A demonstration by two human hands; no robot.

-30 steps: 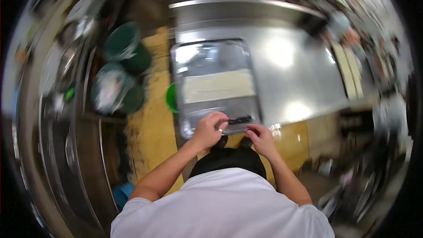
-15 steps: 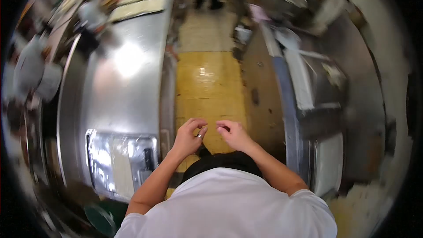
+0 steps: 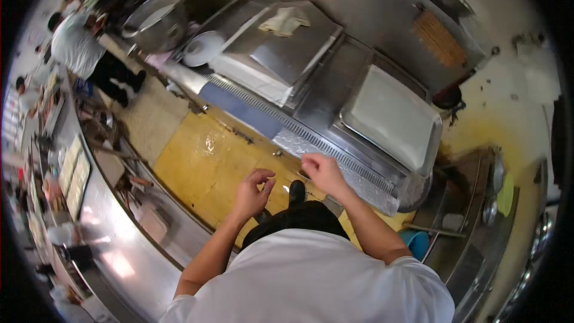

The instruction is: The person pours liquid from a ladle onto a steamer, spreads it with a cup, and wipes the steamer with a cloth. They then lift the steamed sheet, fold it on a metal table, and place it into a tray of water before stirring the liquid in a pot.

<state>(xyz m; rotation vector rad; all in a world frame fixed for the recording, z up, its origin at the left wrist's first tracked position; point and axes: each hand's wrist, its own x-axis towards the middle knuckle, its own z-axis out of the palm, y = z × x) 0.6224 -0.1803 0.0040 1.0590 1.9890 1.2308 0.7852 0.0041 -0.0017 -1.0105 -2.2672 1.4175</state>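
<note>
My left hand (image 3: 254, 192) hangs in the air above the yellow floor (image 3: 203, 155), fingers loosely curled and thumb apart, with nothing in it. My right hand (image 3: 323, 172) hovers near the front edge of the steel counter, loosely bent and seemingly holding nothing; its fingertips are partly shaded. Closest to it is the foil-like metal covering (image 3: 359, 182) along the counter front. Beyond that a large pale rectangular tray (image 3: 391, 116) lies on the counter. Farther back, a crumpled cloth (image 3: 286, 22) rests on a steel box-like lid (image 3: 287, 48).
At left runs a long steel table (image 3: 110, 245) bearing a tray of pale strips (image 3: 75, 173). A large metal pot (image 3: 156, 21) stands at the back. A person in white (image 3: 78, 42) stands at upper left. A blue bucket (image 3: 415, 244) sits low at right.
My view has swung right, toward the counter with the pale tray. The steel table has slid to the left side. Both hands remain raised in front of me with nothing picked up.
</note>
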